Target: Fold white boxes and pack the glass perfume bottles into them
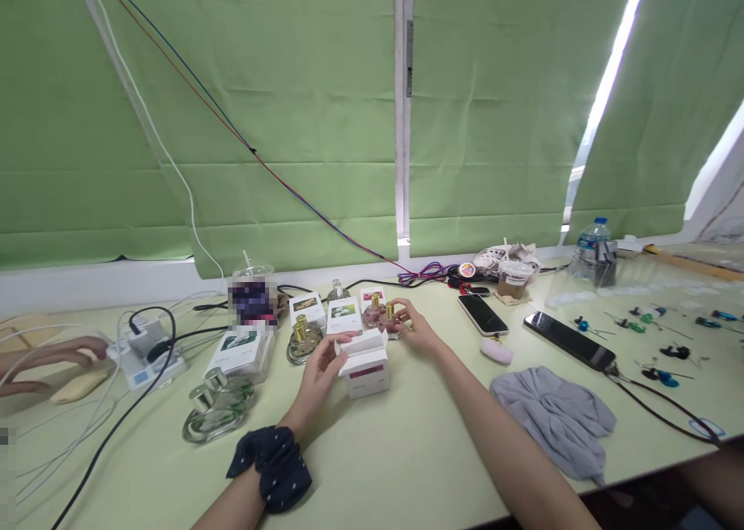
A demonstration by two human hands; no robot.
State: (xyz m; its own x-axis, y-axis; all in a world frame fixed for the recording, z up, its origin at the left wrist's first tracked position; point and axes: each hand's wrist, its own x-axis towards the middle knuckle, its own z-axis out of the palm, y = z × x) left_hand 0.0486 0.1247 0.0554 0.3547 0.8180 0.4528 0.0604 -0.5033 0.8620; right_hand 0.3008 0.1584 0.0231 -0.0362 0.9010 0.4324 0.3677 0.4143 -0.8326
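My left hand (321, 365) holds the left side of a small white box (368, 381), which stands upright with its top flaps up. A dark blue dotted scrunchie (276, 468) is round my left wrist. Just behind the box, my right hand (415, 328) has its fingers closed on the right one of two pinkish perfume bottles (390, 327) with gold caps. Left of the box stand more gold-capped bottles (302, 345). White boxes with small pictures (344, 317) lie behind them. Clear bottles with silver caps (218, 418) sit at the front left.
At far left another person's hand (52, 359) rests near a power strip (154, 367) and tangled cables. Two phones (482, 314), a grey cloth (552, 418) and a drink cup (514, 278) lie to the right. Several small wired parts (659, 375) are scattered at far right, near a water bottle (590, 247).
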